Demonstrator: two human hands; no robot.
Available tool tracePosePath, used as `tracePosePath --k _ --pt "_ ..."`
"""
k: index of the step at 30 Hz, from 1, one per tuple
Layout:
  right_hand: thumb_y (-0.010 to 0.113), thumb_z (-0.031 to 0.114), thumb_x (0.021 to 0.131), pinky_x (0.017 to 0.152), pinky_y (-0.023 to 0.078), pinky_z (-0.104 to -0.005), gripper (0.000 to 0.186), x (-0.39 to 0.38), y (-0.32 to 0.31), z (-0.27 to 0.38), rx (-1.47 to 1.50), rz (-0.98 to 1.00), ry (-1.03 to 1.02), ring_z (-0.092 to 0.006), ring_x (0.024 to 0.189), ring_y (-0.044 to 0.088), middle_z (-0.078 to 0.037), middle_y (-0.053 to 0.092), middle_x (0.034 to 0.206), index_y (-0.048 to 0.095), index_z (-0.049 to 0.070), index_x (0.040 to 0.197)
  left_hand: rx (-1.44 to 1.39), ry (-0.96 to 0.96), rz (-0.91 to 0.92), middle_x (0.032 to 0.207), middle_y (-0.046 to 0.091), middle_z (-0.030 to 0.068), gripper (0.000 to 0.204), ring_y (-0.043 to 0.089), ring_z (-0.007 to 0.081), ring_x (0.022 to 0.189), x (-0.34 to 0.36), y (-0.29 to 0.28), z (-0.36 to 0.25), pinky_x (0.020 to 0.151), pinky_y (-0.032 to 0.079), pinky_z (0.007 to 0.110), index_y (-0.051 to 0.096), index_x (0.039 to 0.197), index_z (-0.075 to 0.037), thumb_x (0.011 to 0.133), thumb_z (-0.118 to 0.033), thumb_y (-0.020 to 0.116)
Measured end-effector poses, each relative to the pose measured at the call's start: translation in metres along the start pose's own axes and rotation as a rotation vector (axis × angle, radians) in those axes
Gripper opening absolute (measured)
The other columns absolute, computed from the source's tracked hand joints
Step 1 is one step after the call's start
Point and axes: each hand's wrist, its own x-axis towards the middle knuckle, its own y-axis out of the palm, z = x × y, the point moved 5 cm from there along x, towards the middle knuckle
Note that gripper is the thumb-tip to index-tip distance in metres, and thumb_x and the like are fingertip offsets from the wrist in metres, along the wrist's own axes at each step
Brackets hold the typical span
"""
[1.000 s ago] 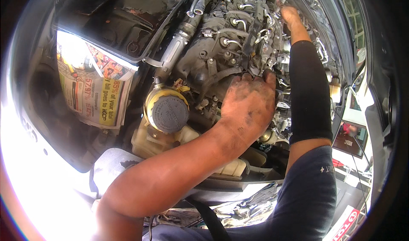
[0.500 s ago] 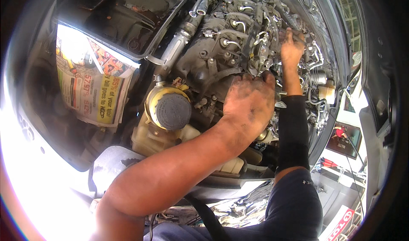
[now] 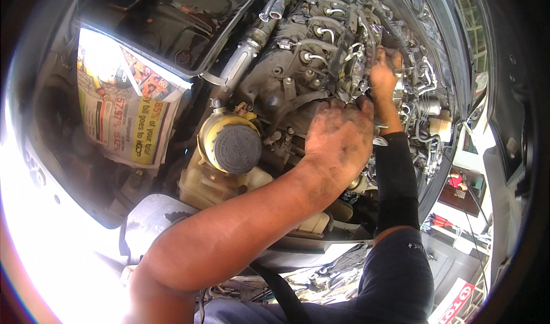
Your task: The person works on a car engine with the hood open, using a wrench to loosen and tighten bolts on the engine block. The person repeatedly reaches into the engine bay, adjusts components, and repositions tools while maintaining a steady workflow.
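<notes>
My left hand (image 3: 339, 136), smudged with grime, rests on the engine (image 3: 286, 83), its curled fingertips tucked among metal fittings and hoses along the middle. Just beyond it, to the upper right, my right hand (image 3: 384, 75) has bent fingers at the metal lines and fittings; what either hand grips is hidden. A black sleeve (image 3: 395, 175) covers my right forearm. Left of my left hand stands a translucent fluid reservoir (image 3: 203, 181) with a yellowish neck and dark grey cap (image 3: 237, 149).
A folded newspaper (image 3: 129, 126) lies at the left, below an open black plastic box (image 3: 143, 15). A silver pipe (image 3: 240, 60) runs beside the engine. The raised dark hood (image 3: 504, 129) edges the right. Scattered metal tools (image 3: 309, 278) show along the bottom beyond the front edge.
My right hand has come down from the upper rear of the engine, where it held a silver wrench, to just above my left hand. My left hand stays in about the same place.
</notes>
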Motion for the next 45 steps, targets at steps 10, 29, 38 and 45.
tracePosePath --k 10,29,38,45 --pt "0.067 0.034 0.113 0.067 0.056 -0.0291 0.033 0.116 0.007 0.009 0.139 0.264 0.543 -0.0098 0.079 0.070 -0.004 0.079 0.095 0.078 0.008 0.130 -0.003 0.022 -0.086 0.119 0.078 0.0183 0.057 0.072 0.0405 0.121 -0.002 -0.003 0.000 0.108 0.055 0.051 0.063 0.148 0.000 0.106 -0.037 0.068" --pt "0.070 0.038 0.112 0.078 0.061 -0.0379 0.040 0.050 -0.029 0.029 -0.159 -0.139 0.100 -0.0238 0.079 0.080 -0.013 0.084 0.088 0.071 -0.002 0.119 0.040 0.085 -0.142 0.093 0.078 0.0224 0.051 0.078 0.0413 0.097 0.003 -0.007 0.001 0.098 0.060 0.052 0.065 0.134 0.003 0.106 -0.039 0.071" --pt "0.060 0.035 0.110 0.105 0.054 -0.0481 0.041 0.011 -0.010 0.015 -0.454 -0.100 -0.231 -0.0378 0.121 0.074 -0.018 0.083 0.108 0.074 0.009 0.140 0.037 0.058 -0.091 0.102 0.079 0.0229 0.059 0.077 0.0405 0.105 0.001 -0.008 0.001 0.105 0.057 0.051 0.061 0.143 0.004 0.107 -0.041 0.069" --pt "0.063 0.024 0.110 0.096 0.057 -0.0442 0.024 -0.014 -0.004 0.039 -0.265 -0.115 -0.203 -0.0313 0.105 0.078 -0.015 0.082 0.103 0.071 0.006 0.123 0.049 0.034 -0.041 0.108 0.079 0.0211 0.060 0.075 0.0409 0.114 0.002 -0.007 0.001 0.108 0.056 0.051 0.059 0.148 0.002 0.110 -0.044 0.064"
